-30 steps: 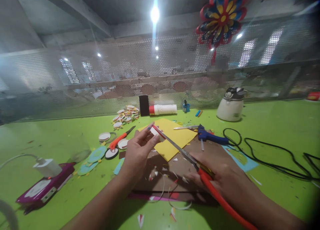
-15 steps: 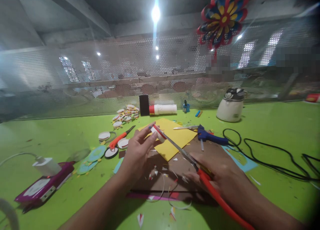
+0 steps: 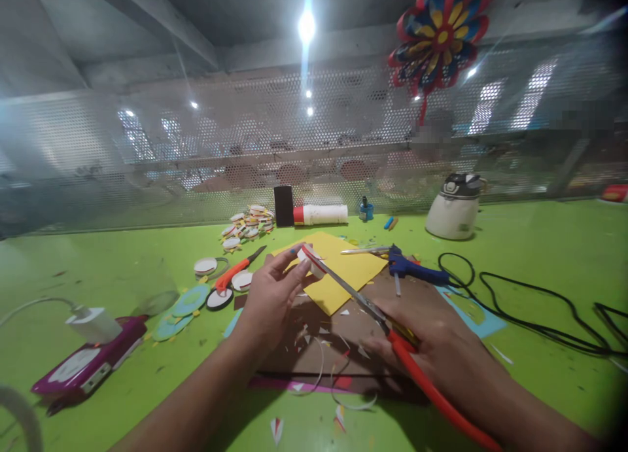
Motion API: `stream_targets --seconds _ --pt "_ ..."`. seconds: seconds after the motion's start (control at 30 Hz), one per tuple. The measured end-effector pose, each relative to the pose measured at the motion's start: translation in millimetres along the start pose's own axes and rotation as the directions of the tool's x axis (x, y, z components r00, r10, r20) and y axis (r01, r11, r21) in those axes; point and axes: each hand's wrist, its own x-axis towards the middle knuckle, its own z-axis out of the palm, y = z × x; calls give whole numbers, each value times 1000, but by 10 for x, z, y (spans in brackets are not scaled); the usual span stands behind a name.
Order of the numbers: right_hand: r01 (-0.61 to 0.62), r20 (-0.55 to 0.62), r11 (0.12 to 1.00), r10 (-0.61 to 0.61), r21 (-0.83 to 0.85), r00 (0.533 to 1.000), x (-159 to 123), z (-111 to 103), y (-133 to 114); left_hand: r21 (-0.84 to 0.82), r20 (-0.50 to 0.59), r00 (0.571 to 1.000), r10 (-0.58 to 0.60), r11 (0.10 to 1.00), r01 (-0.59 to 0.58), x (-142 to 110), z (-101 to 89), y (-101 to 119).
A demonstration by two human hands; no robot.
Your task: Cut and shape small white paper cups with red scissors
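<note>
Between the thumb and fingers of my left hand (image 3: 275,292) is a small white paper disc with a red edge (image 3: 310,262). My right hand (image 3: 426,334) grips long scissors (image 3: 405,350) with red handles. Their blades point up and left, and the tips meet the disc's red edge. Below both hands lies a brown board (image 3: 318,347) strewn with paper scraps and thin curled strips. A yellow paper sheet (image 3: 338,288) rests on the board behind the disc.
Left of my hands lie an orange-handled knife (image 3: 233,275), light-blue discs (image 3: 191,300) and a purple power strip (image 3: 91,357). A pile of white discs (image 3: 248,223) sits farther back. On the right are a blue glue gun (image 3: 417,269), its black cord (image 3: 530,321) and a white jug (image 3: 452,210).
Both hands keep nearly the same pose, with the scissors still at the disc's edge. The whole view has shifted very slightly.
</note>
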Motion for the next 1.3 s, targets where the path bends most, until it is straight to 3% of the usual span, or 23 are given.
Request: stream_targets --seconds 0.23,0.37,0.87,1.1,1.3 --pt "-3 34 1000 3 -8 999 -17 14 -13 -30 -73 997 -18 999 16 -21 51 12" --pt "27 -17 999 -28 -20 999 -31 37 -21 -39 -99 994 -36 999 32 -29 58 6" --pt "29 -54 999 -28 21 998 -3 14 -48 -94 -61 998 -25 995 19 15 9 23" --pt "18 -30 1000 -19 -20 999 4 9 -21 -47 -12 1000 9 999 -10 25 -34 -22" --pt "19 -24 999 -18 36 1000 -15 7 -17 -11 -36 999 -7 1000 6 31 -46 -32"
